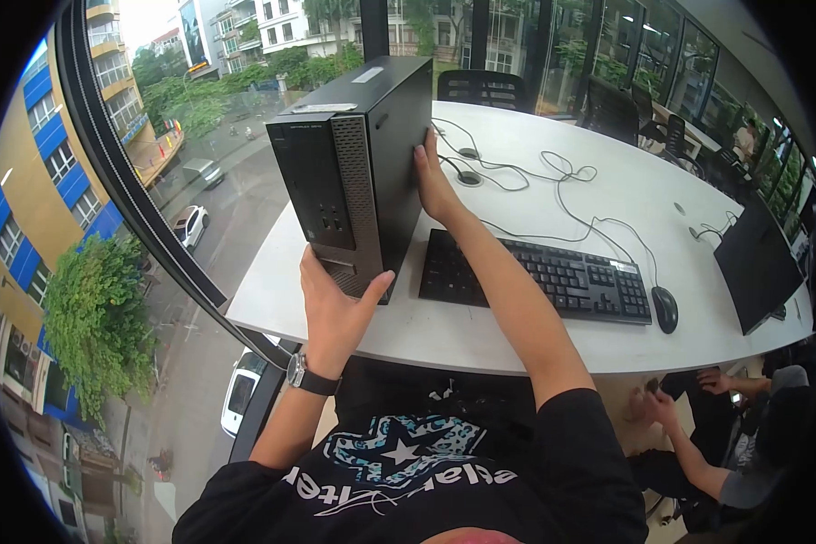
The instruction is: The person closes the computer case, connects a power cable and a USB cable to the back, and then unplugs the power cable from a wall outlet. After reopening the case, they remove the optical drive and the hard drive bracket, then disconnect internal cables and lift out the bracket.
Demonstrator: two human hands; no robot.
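A black desktop computer tower [358,163] stands upright on the white table [535,136] near its left corner. My left hand [335,304] grips the tower's lower front edge, thumb on the right side; a watch sits on that wrist. My right hand [433,181] lies flat against the tower's right side panel, fingers pointing up. A black keyboard [539,272] lies just right of the tower, under my right forearm.
A black mouse [665,308] sits right of the keyboard, with loose cables [553,181] trailing across the table. A dark monitor [757,267] stands at the right edge. Office chairs [480,88] line the far side. Another person's hands [675,399] show at lower right. Floor-to-ceiling window at left.
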